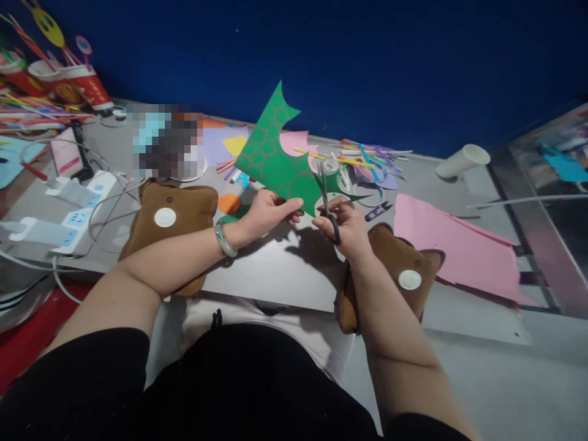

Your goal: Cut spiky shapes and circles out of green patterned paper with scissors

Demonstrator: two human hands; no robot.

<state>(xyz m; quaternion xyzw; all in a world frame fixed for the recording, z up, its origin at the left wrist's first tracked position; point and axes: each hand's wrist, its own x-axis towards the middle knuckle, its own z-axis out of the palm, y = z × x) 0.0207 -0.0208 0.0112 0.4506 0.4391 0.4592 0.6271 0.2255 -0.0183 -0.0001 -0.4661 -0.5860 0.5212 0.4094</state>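
Observation:
My left hand point(271, 214), with a bangle at the wrist, pinches the lower edge of a green paper sheet point(271, 150). Drawn circles cover the sheet, and rounded bites are cut from its right side. In my right hand point(346, 226) is a pair of black-handled scissors point(331, 222), blades pointing up beside the sheet's right part. A narrow green strip hangs out to the right of the blades. Whether the blades touch the paper I cannot tell. Below the sheet, near my left hand, lie an orange paper disc point(229, 203) and a green paper piece point(233, 217).
Brown cushions point(177, 205) lie under both forearms. Pink sheets point(454, 251) and a white cup on its side point(463, 162) are at the right. Colourful sticks point(367, 156) lie behind the sheet. A power strip point(87, 214) with cables and red cups point(87, 86) stand left. A blue partition point(367, 67) rises behind.

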